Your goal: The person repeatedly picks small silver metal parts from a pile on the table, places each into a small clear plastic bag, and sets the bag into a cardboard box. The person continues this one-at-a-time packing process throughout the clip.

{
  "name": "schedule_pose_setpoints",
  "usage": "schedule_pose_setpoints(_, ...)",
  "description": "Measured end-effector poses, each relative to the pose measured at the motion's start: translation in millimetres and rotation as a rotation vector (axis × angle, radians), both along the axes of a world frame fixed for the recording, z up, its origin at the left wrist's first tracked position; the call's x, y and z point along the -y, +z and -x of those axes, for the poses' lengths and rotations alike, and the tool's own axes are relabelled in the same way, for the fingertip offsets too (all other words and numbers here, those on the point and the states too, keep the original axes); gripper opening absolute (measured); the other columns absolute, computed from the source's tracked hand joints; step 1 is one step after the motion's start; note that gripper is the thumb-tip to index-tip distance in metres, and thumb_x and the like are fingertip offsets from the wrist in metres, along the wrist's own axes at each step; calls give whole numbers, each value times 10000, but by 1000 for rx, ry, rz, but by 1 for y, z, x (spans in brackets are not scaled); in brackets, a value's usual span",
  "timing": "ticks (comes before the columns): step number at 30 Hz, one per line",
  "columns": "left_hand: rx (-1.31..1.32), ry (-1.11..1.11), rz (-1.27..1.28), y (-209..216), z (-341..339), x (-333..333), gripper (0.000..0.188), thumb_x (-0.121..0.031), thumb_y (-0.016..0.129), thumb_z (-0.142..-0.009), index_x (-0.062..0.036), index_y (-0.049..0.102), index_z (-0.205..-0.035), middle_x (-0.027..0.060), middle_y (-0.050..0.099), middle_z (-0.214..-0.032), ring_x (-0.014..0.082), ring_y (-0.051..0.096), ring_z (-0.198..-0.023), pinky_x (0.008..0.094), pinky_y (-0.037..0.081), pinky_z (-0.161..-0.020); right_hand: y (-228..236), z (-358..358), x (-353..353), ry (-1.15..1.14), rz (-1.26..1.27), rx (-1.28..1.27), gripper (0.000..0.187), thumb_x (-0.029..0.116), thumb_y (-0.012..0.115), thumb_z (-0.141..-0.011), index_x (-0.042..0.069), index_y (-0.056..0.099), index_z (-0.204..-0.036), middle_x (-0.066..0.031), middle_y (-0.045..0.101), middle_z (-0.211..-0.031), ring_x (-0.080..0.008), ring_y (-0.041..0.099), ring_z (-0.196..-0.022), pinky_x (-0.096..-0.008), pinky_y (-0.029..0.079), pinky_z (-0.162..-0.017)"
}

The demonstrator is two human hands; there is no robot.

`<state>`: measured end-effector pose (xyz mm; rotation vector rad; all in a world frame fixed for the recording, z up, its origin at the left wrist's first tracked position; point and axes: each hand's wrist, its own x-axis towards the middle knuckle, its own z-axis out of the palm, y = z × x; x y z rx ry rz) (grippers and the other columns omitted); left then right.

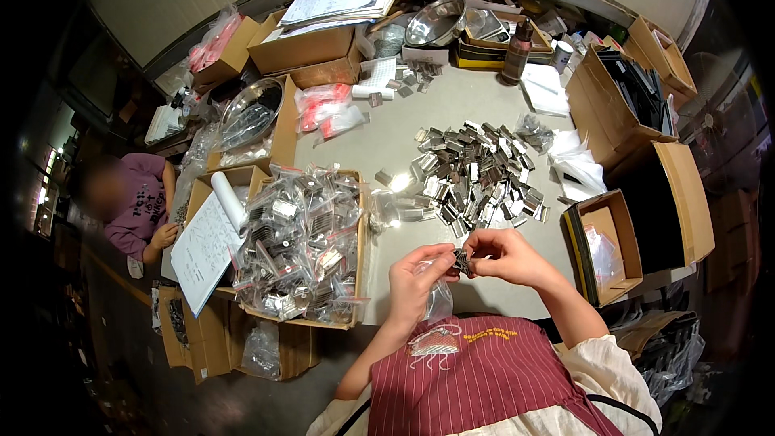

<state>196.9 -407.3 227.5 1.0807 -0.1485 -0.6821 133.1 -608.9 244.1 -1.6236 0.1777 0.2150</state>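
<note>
Close in front of my apron, both hands meet around a small dark stack of metal pieces (pixel 462 262). My left hand (pixel 414 284) is closed, and a clear plastic bag (pixel 438 303) hangs from its fingers. My right hand (pixel 510 257) pinches the stack from the other side. Whether the stack is partly inside the bag's mouth is hidden by the fingers. Just beyond my hands, a large loose pile of small folded metal pieces (pixel 476 169) is spread over the table. Some shiny clear plastic bags (pixel 389 208) lie to the left of that pile.
At left, a cardboard box (pixel 361 250) is heaped with bagged metal parts, with a paper notebook (pixel 202 252) beside it. Open cartons (pixel 605 97) line the right side. A brown bottle (pixel 517 52) and metal bowl (pixel 436 23) stand behind. Another person (pixel 137 202) sits at far left.
</note>
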Motion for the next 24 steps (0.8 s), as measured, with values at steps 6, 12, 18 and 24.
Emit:
schedule_pose_setpoints(6,-26,13,10,1,1,-5,256,-113,679,-976,70,688,-1155,121,727,-992,162,710,-810,294,614,-734,9,-2,-8,8,23,33,164,91,701,-810,-6,676,-940,-36,686,-794,-102,639,-745,-272,512,-709)
schedule_pose_setpoints(12,-52,29,11,-3,5,-11,273,-141,637,-1006,73,684,-1170,133,720,-1049,175,713,-881,321,623,-765,15,-4,-12,20,30,1,160,93,703,-827,-18,664,-935,-54,699,-805,-120,672,-753,-277,528,-717)
schedule_pose_setpoints(18,-30,32,0,-4,6,-9,270,-133,652,-997,74,682,-1168,129,721,-1051,173,711,-888,311,617,-766,2,-4,-10,-1,-51,-3,167,86,699,-806,-16,669,-935,-60,697,-802,-120,671,-755,-281,532,-706)
schedule_pose_setpoints(24,74,2,-75,-31,6,8,233,-117,698,-964,59,691,-1116,113,728,-1013,163,703,-863,278,584,-729,-25,-2,-12,47,458,145,287,209,760,-846,-22,671,-991,-114,718,-835,-198,706,-780,-338,561,-725)
